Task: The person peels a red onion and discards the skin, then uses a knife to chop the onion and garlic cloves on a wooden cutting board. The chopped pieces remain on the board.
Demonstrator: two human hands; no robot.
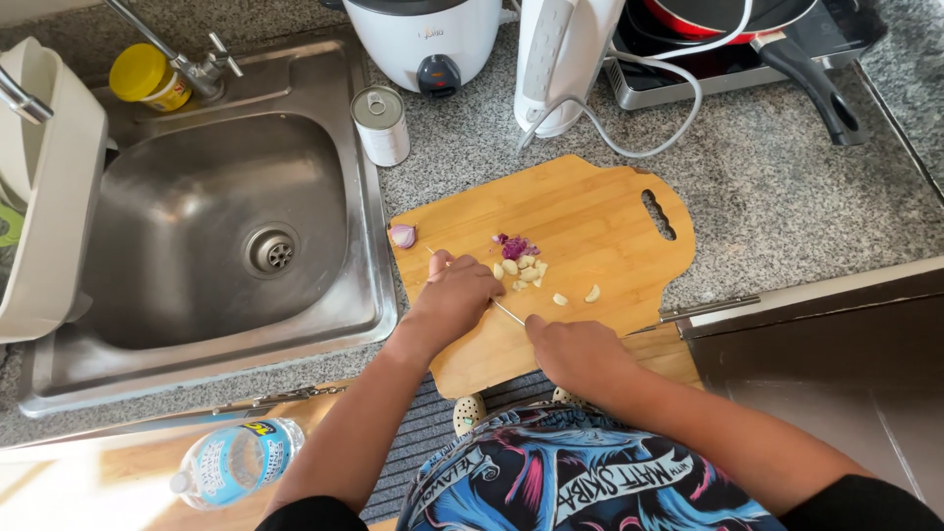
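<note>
Water bottle: a clear plastic bottle (234, 462) with a blue label lies on its side at the near edge, left of the person's arms.
Right hand: the right hand (580, 352) is closed around the handle of a knife (508, 313) at the near edge of the board; only a thin stretch of blade shows between the two hands.
Left hand: the left hand (455, 295) rests on the board with fingers curled down over something hidden beneath them, touching the blade's far end.
Cutting board: a bamboo cutting board (590, 216) with a slot handle lies on the grey speckled tabletop (787, 197), just right of the steel sink (197, 226).
Garlic: chopped pale garlic pieces (523, 271) lie just beyond the left hand, with two cloves apart to the right.
Onion: chopped purple onion (514, 245) touches the garlic pile; a half shallot (402, 236) sits near the board's left edge.
Behind: a tin can (381, 124), a white rice cooker (428, 39), a white kettle (560, 59) and a black-handled pan (806, 79).
</note>
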